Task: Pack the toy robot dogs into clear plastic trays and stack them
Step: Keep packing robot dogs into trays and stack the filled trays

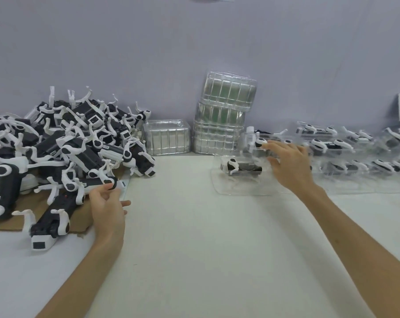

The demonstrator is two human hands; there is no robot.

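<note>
The left hand (107, 210), fingers loosely curled, touches a toy dog (95, 183) at the near edge of the pile (68, 138); whether it grips cannot be told. The right hand (288, 166), fingers spread, rests against a clear tray (229, 188) holding a packed dog (240, 167), beside filled trays (346, 152) on the table (194, 237).

brown cardboard sheet (80, 222) on a white table (194, 249), pale lilac wall (148, 42) behind
</note>
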